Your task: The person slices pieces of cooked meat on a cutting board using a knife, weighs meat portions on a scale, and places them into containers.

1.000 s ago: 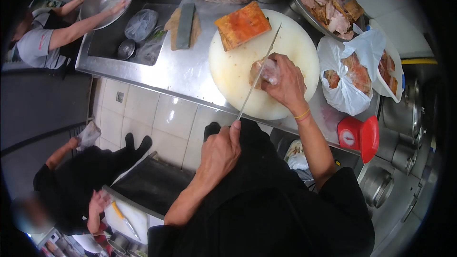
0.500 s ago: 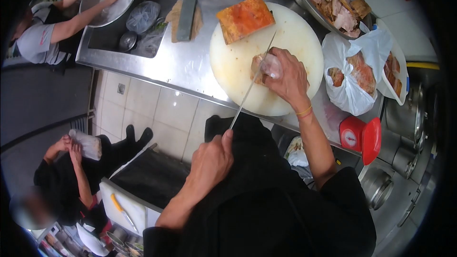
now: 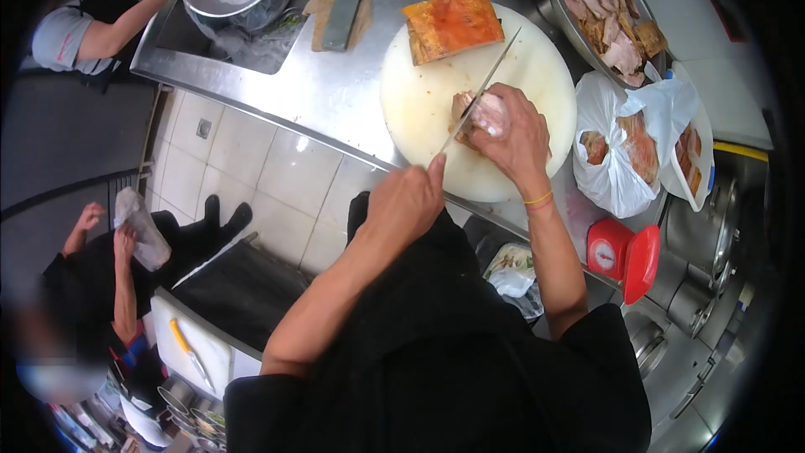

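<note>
My left hand is closed around the handle of a long knife, its blade slanting up to the right. The blade crosses a piece of meat on the round white cutting board. With its fingers curled over that meat, my right hand grips it close to the blade. How deep the edge sits in the meat, I cannot tell. A larger slab of roast pork with orange-brown skin lies at the board's far side, apart from both hands.
Right of the board are a metal bowl of cut meat, a white plastic bag of meat and a red scale. A sharpening stone lies left. One co-worker holds a metal bowl; another handles a clear bag.
My left hand has moved forward and right, carrying the knife farther across the meat. My right hand stays on the meat. The view has shifted slightly, and one co-worker's hands have parted.
</note>
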The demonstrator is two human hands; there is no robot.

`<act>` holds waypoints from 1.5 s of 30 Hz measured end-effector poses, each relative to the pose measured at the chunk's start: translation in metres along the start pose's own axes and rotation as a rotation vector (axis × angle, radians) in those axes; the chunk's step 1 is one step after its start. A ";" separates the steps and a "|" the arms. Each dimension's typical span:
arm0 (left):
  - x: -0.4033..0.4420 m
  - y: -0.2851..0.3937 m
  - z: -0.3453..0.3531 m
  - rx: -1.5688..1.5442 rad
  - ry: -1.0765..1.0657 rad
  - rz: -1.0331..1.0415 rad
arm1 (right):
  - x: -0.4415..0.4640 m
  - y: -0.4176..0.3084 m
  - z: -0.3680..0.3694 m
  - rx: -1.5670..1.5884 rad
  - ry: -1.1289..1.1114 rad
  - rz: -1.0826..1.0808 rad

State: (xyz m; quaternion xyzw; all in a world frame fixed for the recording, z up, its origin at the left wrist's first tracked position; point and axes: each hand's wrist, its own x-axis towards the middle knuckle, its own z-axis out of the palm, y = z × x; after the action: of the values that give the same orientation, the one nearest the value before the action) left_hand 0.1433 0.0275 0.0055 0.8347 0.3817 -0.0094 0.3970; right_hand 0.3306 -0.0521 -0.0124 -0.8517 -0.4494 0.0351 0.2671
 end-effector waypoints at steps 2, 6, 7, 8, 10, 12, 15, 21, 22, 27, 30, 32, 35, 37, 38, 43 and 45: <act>-0.024 -0.012 -0.006 0.014 -0.033 -0.038 | 0.000 0.000 0.000 0.001 0.006 0.001; -0.074 -0.033 -0.016 0.064 -0.095 -0.140 | -0.001 -0.003 -0.003 0.001 -0.009 0.002; -0.080 -0.036 -0.019 0.087 -0.116 -0.171 | 0.000 -0.004 -0.004 0.004 -0.020 0.005; -0.084 -0.037 -0.023 0.090 -0.135 -0.197 | -0.001 -0.003 -0.003 0.002 -0.028 0.005; -0.088 -0.034 -0.032 0.095 -0.172 -0.241 | 0.000 0.000 -0.002 -0.007 -0.039 0.006; -0.085 -0.026 -0.040 0.094 -0.181 -0.249 | -0.001 -0.001 -0.002 -0.011 -0.034 -0.004; -0.071 -0.031 -0.031 0.119 -0.181 -0.184 | 0.000 -0.004 -0.008 -0.026 -0.071 0.002; -0.037 -0.030 -0.006 0.056 -0.152 -0.124 | -0.003 -0.005 -0.007 0.002 -0.054 0.023; -0.038 -0.031 -0.005 0.058 -0.140 -0.122 | -0.001 -0.005 -0.006 0.018 -0.035 0.028; -0.092 -0.046 -0.026 0.159 -0.195 -0.239 | -0.005 -0.001 -0.006 -0.022 -0.053 0.048; -0.088 -0.044 -0.031 0.139 -0.156 -0.236 | -0.004 0.004 -0.007 0.015 -0.028 -0.017; -0.081 -0.046 -0.030 0.097 -0.092 -0.207 | -0.002 0.004 -0.008 0.024 0.008 -0.067; -0.076 -0.057 -0.019 0.045 -0.020 -0.158 | -0.009 0.001 -0.010 -0.037 0.072 -0.109; -0.075 -0.062 -0.021 0.031 -0.025 -0.139 | -0.016 -0.003 -0.007 -0.085 0.126 -0.134; -0.076 -0.065 -0.021 0.024 -0.024 -0.135 | -0.024 -0.004 0.000 -0.157 0.145 -0.148; -0.093 -0.079 -0.036 -0.029 -0.056 -0.150 | -0.070 -0.026 0.027 -0.300 0.179 -0.162; -0.099 -0.088 -0.041 -0.056 -0.035 -0.143 | -0.076 -0.031 0.029 -0.294 0.162 -0.130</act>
State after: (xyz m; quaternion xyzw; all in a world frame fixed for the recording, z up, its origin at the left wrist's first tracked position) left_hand 0.0054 0.0271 0.0073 0.7934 0.4336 -0.0415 0.4252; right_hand 0.2539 -0.0852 -0.0360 -0.8507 -0.4810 -0.1169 0.1768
